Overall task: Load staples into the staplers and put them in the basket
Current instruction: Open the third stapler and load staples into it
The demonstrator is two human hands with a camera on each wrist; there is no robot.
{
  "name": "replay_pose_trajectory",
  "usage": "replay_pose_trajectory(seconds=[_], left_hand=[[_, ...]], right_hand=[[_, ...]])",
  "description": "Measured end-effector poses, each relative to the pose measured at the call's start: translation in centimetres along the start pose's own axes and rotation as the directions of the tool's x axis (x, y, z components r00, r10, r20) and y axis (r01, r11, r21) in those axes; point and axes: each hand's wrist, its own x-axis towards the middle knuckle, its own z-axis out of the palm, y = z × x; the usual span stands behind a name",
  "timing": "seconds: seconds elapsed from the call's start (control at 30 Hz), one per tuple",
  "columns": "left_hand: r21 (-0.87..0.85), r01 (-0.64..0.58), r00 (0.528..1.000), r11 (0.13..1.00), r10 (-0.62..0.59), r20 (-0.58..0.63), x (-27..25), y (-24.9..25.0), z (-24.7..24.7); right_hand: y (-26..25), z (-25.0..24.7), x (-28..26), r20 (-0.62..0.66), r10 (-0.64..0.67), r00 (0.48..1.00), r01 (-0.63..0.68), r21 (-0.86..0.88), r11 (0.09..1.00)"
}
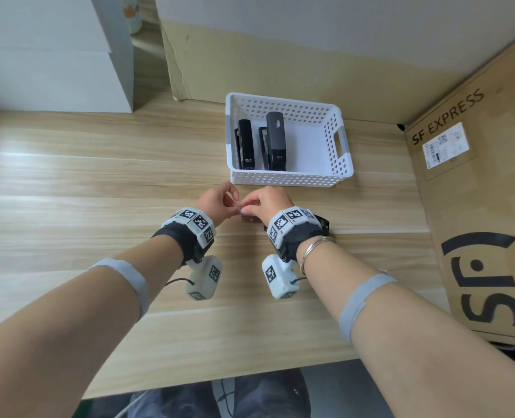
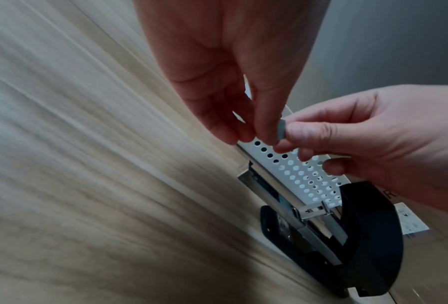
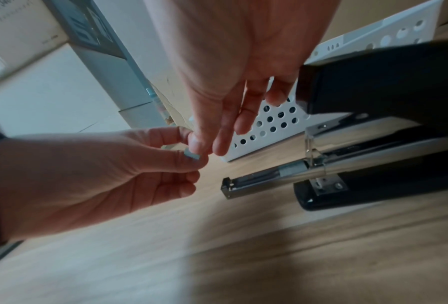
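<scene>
Both hands meet just in front of the white perforated basket (image 1: pixel 283 178). My left hand (image 1: pixel 230 203) and right hand (image 1: pixel 248 206) pinch a short grey strip of staples (image 2: pixel 282 129) between thumb and fingertips, held a little above the table. Below them a black stapler (image 3: pixel 347 170) lies on the wood with its top swung up and its metal staple channel (image 3: pixel 256 181) exposed. In the head view my right wrist hides most of this stapler (image 1: pixel 322 221). Two black staplers (image 1: pixel 245 143) (image 1: pixel 275 140) lie side by side in the basket.
A large SF Express cardboard box (image 1: pixel 476 206) walls off the right side of the table. White boxes (image 1: pixel 54 55) stand at the back left and a cardboard panel (image 1: pixel 250 55) rises behind the basket. The table's front edge (image 1: pixel 220 375) is near my knees.
</scene>
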Motion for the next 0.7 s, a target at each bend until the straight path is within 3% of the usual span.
replay_pose_trajectory(seconds=[0.1, 0.27, 0.4, 0.7], left_hand=[[0.009, -0.008, 1.000, 1.000, 0.008, -0.026, 0.1, 0.2, 0.1], [0.052, 0.004, 1.000, 0.999, -0.004, 0.002, 0.1, 0.1, 0.4], [0.088, 0.041, 0.999, 0.995, -0.039, -0.019, 0.2, -0.5, 0.4], [0.148, 0.050, 0.999, 0.988, -0.052, 0.009, 0.1, -1.4, 0.1]], right_hand=[[-0.3, -0.4, -0.5, 0.020, -0.031, 0.999, 0.031, -0.028, 0.999], [-0.6, -0.5, -0.9, 0.018, -0.022, 1.000, 0.026, -0.265, 0.964], [0.2, -0.4, -1.0, 0.024, 0.017, 1.000, -0.003, -0.477, 0.879], [1.1, 1.3, 0.3, 0.031, 0.025, 0.999, -0.001, -0.595, 0.804]])
